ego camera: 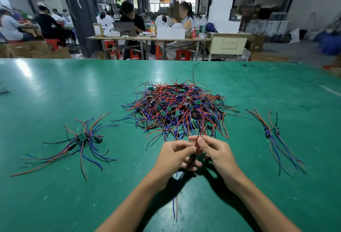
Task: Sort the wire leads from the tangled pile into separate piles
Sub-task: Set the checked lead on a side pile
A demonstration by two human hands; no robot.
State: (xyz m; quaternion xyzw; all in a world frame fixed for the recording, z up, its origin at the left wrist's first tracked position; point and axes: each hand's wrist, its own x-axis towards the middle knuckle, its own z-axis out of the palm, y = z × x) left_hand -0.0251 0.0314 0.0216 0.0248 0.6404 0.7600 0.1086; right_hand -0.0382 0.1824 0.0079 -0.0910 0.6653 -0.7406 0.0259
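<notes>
Upright, wire lead (197, 140) between both hands (174, 155) (215, 150)

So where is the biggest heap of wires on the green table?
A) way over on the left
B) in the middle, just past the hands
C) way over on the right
B: the big tangled pile sits mid-table beyond the left hand and right hand; the left pile and right pile are far smaller.

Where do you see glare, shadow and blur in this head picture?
Head view: white glare streaks lie on the green table at far left; a dark shadow falls under the left hand and right hand; the tangled pile is sharp, the background workers blurred; the table's far edge bows from wide-angle distortion.
</notes>
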